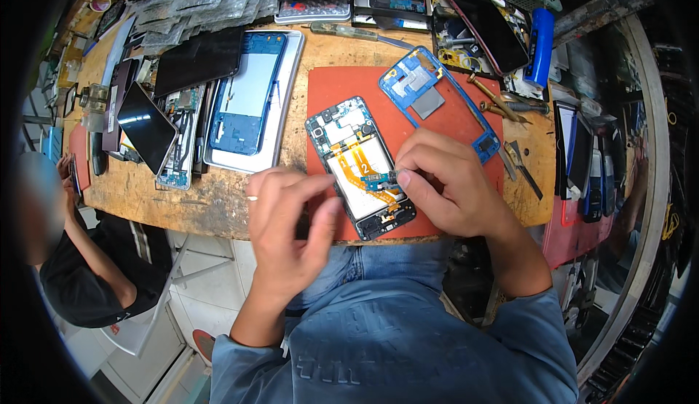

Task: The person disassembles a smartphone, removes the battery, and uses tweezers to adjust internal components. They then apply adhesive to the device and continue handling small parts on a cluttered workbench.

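An opened smartphone (342,124), its boards and white battery exposed, lies tilted on a red mat (328,80). Orange flex cables (352,169) run over the battery. Between the thumb and forefinger of my right hand (448,185) is the end of a small blue circuit board (377,180), held above the battery. My left hand (287,222) hovers at the phone's left edge, its fingers apart and nothing in them. Beyond my right hand lies a blue phone mid-frame (429,76), partly covered by that hand.
A metal tray (288,76) with a blue phone housing, several dark phones (200,62) and a stack of bubble-wrap bags (204,4) fill the back left. A knife (349,33), screwdrivers (499,98) and tweezers (524,171) lie around the mat. Another person (95,266) sits at far left.
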The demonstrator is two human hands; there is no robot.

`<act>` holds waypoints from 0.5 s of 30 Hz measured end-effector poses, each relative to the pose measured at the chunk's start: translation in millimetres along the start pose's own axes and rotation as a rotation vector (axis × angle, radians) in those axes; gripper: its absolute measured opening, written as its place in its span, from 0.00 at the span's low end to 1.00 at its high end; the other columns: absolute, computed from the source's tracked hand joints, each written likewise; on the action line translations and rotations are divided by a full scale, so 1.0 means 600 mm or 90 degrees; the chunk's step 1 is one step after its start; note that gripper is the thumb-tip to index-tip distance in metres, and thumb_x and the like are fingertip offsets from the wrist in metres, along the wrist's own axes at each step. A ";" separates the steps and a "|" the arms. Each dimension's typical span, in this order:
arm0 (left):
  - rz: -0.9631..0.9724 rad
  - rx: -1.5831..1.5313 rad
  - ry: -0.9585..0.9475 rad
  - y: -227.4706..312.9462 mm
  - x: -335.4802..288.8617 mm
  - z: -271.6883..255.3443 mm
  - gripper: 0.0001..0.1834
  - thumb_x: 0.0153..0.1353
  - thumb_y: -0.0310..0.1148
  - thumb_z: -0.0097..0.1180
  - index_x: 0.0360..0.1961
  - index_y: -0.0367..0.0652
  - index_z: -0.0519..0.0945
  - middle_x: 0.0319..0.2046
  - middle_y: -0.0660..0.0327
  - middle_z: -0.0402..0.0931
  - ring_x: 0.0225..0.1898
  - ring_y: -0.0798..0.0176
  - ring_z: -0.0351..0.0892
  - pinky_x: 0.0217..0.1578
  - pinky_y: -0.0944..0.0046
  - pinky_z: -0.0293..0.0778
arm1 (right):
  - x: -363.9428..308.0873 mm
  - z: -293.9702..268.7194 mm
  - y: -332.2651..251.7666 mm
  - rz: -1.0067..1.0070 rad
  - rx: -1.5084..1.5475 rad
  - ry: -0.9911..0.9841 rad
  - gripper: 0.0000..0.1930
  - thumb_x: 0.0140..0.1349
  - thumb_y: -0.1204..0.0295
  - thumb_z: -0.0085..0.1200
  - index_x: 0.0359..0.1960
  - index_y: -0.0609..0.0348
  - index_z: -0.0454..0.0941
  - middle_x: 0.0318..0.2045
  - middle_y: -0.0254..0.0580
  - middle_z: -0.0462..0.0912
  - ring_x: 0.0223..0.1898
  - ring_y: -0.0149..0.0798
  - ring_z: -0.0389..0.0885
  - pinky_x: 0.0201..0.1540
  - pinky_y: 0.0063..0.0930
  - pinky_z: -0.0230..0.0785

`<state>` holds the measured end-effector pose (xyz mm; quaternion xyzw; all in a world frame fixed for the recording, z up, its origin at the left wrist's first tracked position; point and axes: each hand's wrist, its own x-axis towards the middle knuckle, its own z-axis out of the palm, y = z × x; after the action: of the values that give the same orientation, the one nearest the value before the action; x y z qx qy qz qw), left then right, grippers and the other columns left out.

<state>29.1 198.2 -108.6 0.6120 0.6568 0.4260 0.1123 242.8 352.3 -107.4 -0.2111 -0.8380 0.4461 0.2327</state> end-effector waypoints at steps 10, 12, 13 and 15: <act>0.044 0.075 -0.052 0.009 0.023 0.031 0.15 0.57 0.33 0.77 0.46 0.48 0.91 0.40 0.66 0.82 0.51 0.55 0.79 0.63 0.49 0.61 | 0.001 0.002 0.000 0.009 -0.007 0.006 0.05 0.69 0.76 0.60 0.36 0.64 0.79 0.34 0.48 0.79 0.35 0.53 0.81 0.37 0.45 0.72; 0.044 0.085 -0.053 0.007 0.021 0.030 0.14 0.57 0.34 0.77 0.45 0.48 0.91 0.40 0.66 0.83 0.51 0.55 0.79 0.64 0.48 0.60 | 0.000 0.004 -0.003 0.015 -0.007 0.013 0.05 0.68 0.76 0.61 0.36 0.64 0.80 0.34 0.47 0.79 0.35 0.52 0.81 0.37 0.44 0.72; 0.043 0.086 -0.052 0.007 0.020 0.031 0.14 0.57 0.34 0.77 0.45 0.48 0.91 0.40 0.66 0.83 0.52 0.55 0.79 0.64 0.48 0.60 | 0.000 0.004 -0.005 0.018 -0.004 0.018 0.05 0.67 0.76 0.62 0.36 0.64 0.80 0.34 0.47 0.79 0.34 0.51 0.81 0.37 0.44 0.73; 0.042 0.086 -0.048 0.009 0.021 0.031 0.14 0.57 0.35 0.77 0.45 0.49 0.91 0.40 0.66 0.83 0.52 0.55 0.79 0.65 0.48 0.60 | -0.001 0.006 -0.005 0.017 -0.003 0.026 0.05 0.66 0.76 0.64 0.36 0.63 0.80 0.34 0.46 0.80 0.34 0.50 0.81 0.37 0.43 0.73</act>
<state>42.5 216.8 -111.8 0.6549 0.6590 0.3608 0.0811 240.8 347.8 -107.0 -0.2322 -0.8311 0.4429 0.2431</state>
